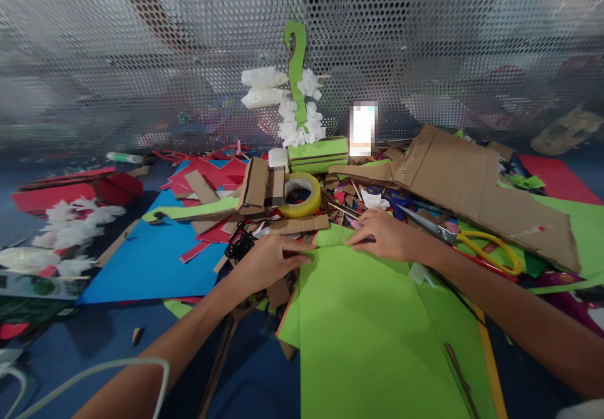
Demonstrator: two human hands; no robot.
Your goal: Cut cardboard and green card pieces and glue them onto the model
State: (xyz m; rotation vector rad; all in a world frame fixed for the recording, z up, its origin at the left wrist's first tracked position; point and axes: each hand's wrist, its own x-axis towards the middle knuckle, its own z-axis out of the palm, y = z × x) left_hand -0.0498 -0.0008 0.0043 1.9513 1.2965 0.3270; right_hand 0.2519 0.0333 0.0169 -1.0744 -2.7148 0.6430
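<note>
A large bright green sheet of paper [358, 331] lies in front of me, its far end folded or overlapped by a short green strip [335, 235]. My left hand [271, 262] pinches the sheet's far left corner between thumb and fingers. At the far edge, the fingertips of my right hand [389, 235] are closed together on the paper by the strip. More green paper sticks out beneath the sheet on both sides. Just right of my right hand lie scissors [491, 249] with yellow and red handles, blades pointing left.
Behind my hands sit a yellow tape roll [314, 202], cardboard scraps and a green upright hook-shaped piece [296, 60] with white tufts. Blue paper [160, 262] spreads left, near a red piece [108, 186]. A cardboard panel [472, 186] lies right. Perforated metal [189, 79] rises behind.
</note>
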